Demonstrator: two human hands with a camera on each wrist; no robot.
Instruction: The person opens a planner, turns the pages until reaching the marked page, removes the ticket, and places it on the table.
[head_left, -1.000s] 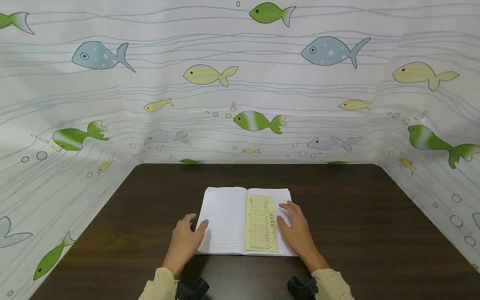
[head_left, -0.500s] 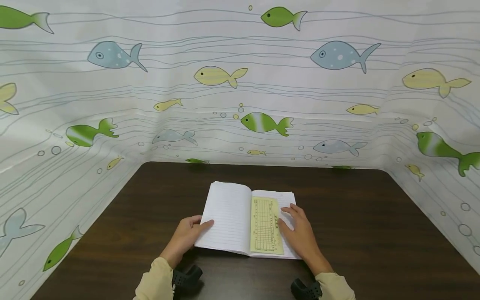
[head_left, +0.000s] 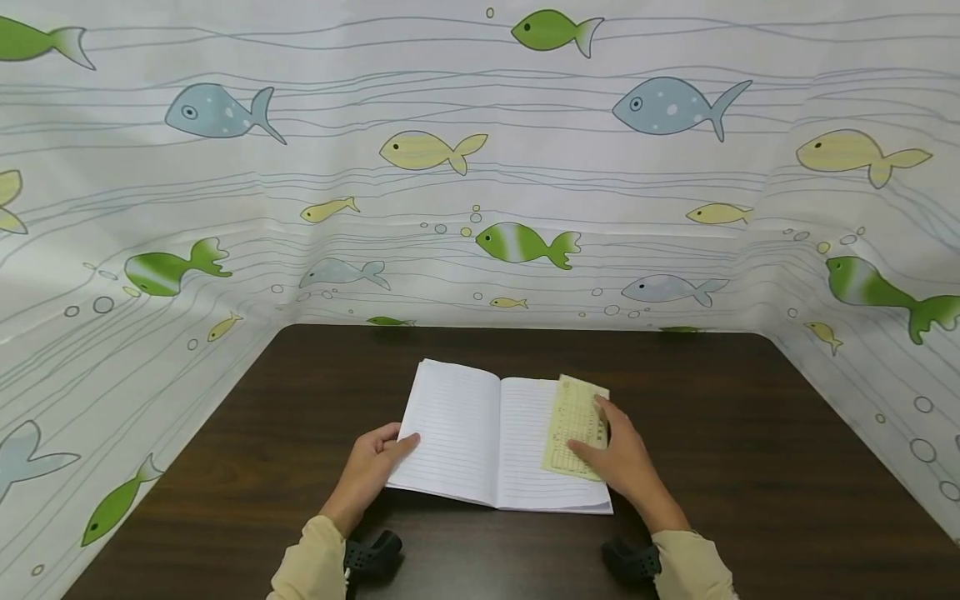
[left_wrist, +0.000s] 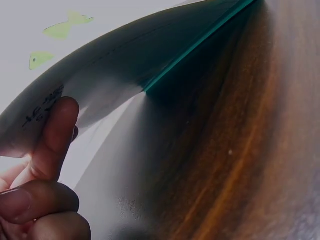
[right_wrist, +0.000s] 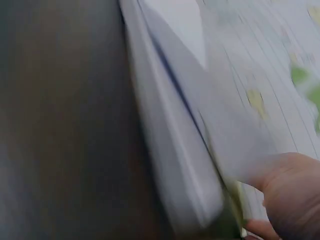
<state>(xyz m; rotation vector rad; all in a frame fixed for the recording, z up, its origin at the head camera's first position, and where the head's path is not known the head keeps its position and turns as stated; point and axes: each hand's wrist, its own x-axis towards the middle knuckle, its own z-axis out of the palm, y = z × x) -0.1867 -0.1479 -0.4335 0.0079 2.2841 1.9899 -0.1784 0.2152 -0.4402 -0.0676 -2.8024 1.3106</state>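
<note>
An open lined notebook (head_left: pixel 457 433) spans the middle of the head view, both visible pages without writing. My left hand (head_left: pixel 367 467) grips its left edge, thumb on the page and fingers underneath. From below, the left wrist view shows those fingers (left_wrist: pixel 55 135) against the raised cover, near a green spine strip (left_wrist: pixel 200 47). A yellow printed slip (head_left: pixel 573 425) with a table grid lies tilted over the right page. My right hand (head_left: pixel 628 467) pinches the slip by its right side. The right wrist view is blurred, with page edges (right_wrist: pixel 165 130) beside the hand (right_wrist: pixel 292 195).
A dark brown wooden table (head_left: pixel 750 450) lies under the notebook. White sheeting (head_left: pixel 420 75) printed with fish encloses the back and both sides. Each wrist wears a black device, such as the left one (head_left: pixel 375 554).
My left hand has taken hold of the notebook's left edge and lifted that side. My right hand has gripped the yellow slip and shifted it right, tilting it away from the centre fold.
</note>
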